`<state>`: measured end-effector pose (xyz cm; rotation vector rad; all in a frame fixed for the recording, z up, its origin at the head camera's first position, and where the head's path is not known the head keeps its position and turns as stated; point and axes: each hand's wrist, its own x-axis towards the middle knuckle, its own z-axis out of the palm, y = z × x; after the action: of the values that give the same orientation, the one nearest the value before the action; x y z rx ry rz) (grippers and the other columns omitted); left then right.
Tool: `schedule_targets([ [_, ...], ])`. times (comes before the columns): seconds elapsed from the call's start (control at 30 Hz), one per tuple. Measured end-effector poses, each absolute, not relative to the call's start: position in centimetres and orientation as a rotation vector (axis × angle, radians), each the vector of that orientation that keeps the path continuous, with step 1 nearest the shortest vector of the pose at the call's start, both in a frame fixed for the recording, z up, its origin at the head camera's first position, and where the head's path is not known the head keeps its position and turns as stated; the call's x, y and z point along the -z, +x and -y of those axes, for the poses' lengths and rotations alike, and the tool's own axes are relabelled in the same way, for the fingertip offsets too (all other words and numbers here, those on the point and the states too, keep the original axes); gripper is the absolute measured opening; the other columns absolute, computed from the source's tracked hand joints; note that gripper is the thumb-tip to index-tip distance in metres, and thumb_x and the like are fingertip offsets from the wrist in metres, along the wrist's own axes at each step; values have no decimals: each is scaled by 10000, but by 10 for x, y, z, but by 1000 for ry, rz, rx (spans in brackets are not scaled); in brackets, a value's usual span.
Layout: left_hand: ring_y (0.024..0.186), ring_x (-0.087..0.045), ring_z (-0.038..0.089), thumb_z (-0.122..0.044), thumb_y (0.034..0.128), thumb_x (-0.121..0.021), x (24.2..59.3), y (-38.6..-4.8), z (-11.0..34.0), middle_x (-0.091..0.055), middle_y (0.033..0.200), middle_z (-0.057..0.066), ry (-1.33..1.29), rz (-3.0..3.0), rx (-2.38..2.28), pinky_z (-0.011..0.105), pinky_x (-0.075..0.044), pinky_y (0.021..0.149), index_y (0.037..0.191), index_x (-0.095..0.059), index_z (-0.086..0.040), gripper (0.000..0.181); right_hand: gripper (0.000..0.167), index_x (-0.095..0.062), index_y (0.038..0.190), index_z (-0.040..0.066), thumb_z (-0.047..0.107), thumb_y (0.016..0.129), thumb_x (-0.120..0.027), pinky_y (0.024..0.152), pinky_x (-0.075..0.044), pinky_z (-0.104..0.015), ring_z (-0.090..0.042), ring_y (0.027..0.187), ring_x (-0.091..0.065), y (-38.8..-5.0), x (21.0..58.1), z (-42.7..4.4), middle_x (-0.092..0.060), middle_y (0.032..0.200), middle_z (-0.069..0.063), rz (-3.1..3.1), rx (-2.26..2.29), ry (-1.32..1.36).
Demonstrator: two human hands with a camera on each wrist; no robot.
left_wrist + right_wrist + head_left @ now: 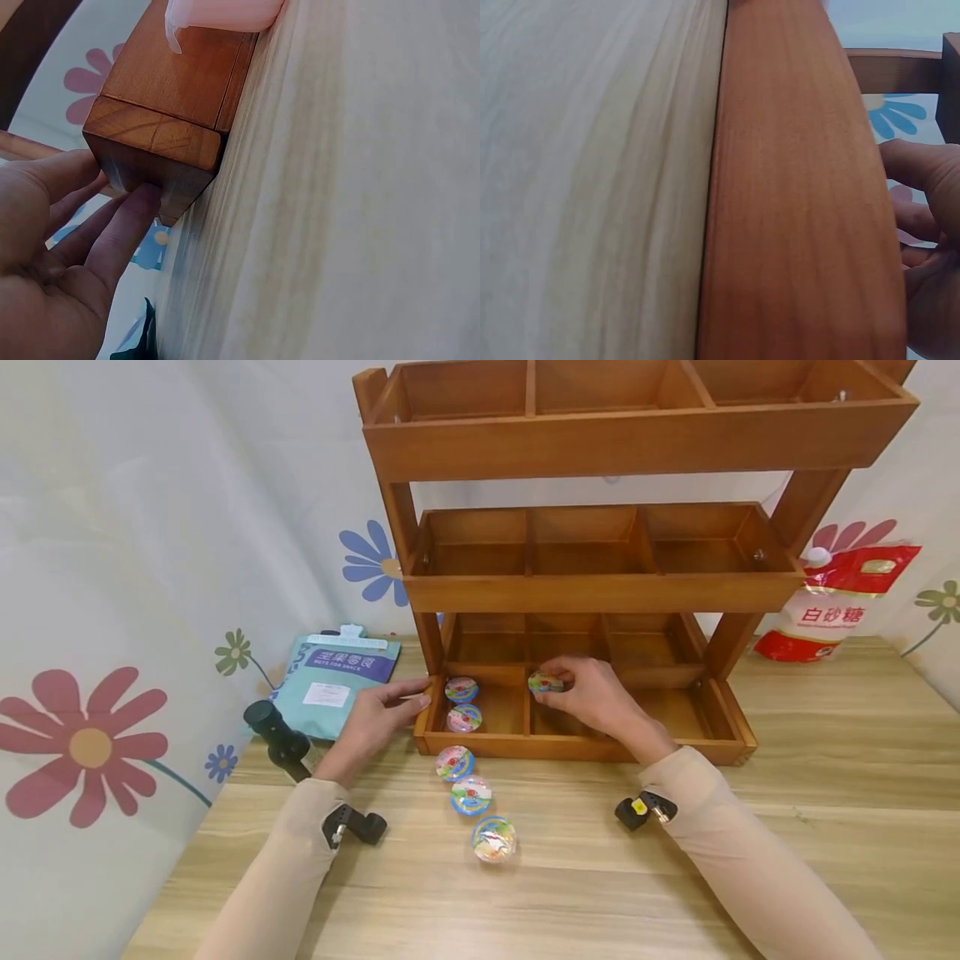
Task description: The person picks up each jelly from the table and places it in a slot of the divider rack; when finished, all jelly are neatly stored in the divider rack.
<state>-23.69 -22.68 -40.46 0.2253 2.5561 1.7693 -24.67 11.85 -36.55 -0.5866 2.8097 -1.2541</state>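
Observation:
My right hand [596, 693] pinches a small jelly cup [545, 682] with a printed lid over the front bottom tray of a brown wooden rack [600, 592], just right of a divider. That cup is hidden in the right wrist view, where the tray's front board [802, 187] blocks it. Against the left end of the bottom tray [422, 718] rest the fingers of my left hand [375, 722], extended and touching the wood. Two similar cups, one pink-lidded [464, 718], sit in the left compartment. Three more, including a yellowish one [493, 840], lie in a line on the table before it.
A teal snack bag [330, 693] leans at the back left, near a black stand-like object [277, 731]. Behind the rack's right side stands a red and white sugar bag [832, 606]. Two upper tiers [637, 447] overhang the bottom one. A flowered curtain [150, 568] hangs behind.

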Motion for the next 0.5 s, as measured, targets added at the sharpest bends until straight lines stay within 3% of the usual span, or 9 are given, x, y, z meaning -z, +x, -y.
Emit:
schedule_targets([
  [0.5, 1186, -693, 318, -186, 1044, -719, 404, -238, 228, -671, 1401, 173, 219, -2555, -1753, 353, -618, 946, 1439, -670, -52, 420, 475, -656, 1376, -42, 175, 974, -787, 981, -571, -512, -370, 1167, -670, -254, 375, -121, -707, 1261, -205, -2781, 1194, -600],
])
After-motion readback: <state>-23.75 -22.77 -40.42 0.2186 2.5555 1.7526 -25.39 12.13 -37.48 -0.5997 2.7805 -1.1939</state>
